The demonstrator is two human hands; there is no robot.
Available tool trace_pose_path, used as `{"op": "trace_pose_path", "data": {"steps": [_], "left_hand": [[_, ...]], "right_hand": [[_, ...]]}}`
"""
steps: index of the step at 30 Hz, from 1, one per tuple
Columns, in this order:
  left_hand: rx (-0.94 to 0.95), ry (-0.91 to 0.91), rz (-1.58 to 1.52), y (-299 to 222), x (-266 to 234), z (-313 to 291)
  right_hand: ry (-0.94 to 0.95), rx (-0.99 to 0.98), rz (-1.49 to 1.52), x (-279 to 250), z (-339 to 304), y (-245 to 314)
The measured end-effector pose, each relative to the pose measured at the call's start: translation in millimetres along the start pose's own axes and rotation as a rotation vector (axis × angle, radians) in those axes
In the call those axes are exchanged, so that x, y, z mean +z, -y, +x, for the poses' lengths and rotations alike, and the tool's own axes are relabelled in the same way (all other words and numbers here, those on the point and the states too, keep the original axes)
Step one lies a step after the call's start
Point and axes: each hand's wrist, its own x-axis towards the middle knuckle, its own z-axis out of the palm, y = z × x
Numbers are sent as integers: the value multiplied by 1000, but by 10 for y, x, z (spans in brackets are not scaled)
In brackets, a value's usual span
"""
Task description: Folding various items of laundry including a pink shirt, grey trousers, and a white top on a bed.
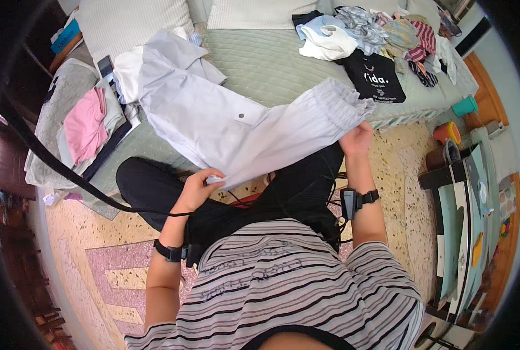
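Observation:
A pale grey garment is spread between my hands, above my knees and the edge of the sofa. It has a small flap with a dark snap and a gathered elastic end; whether it is a jacket or trousers I cannot tell. My left hand pinches its near lower edge between thumb and fingers. At the gathered end, my right hand is closed on the fabric, its fingertips partly hidden. The far left part of the garment lies on the sofa over white clothes.
On the quilted green sofa lie a black printed T-shirt and a clothes heap at right. Folded clothes with a pink piece sit at left. A black cable crosses from the left. A glass-topped stand is at right.

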Motion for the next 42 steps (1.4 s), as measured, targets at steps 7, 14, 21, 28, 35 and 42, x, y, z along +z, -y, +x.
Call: {"op": "trace_pose_path", "data": {"steps": [7, 14, 21, 28, 35, 42], "left_hand": [[78, 88, 209, -587, -535, 469], [504, 495, -215, -1374, -239, 1346], [277, 579, -560, -1316, -159, 1411], [213, 228, -618, -986, -689, 1600], [199, -116, -731, -1124, -1241, 1639], [256, -184, -404, -1320, -1620, 1619]], "right_hand": [[285, 155, 60, 246, 28, -96], [688, 359, -166, 959, 244, -436], [154, 247, -689, 1143, 209, -470], [54, 65, -638, 972, 454, -382], [31, 110, -677, 1209, 617, -320], [324, 104, -1088, 1489, 730, -246]]}}
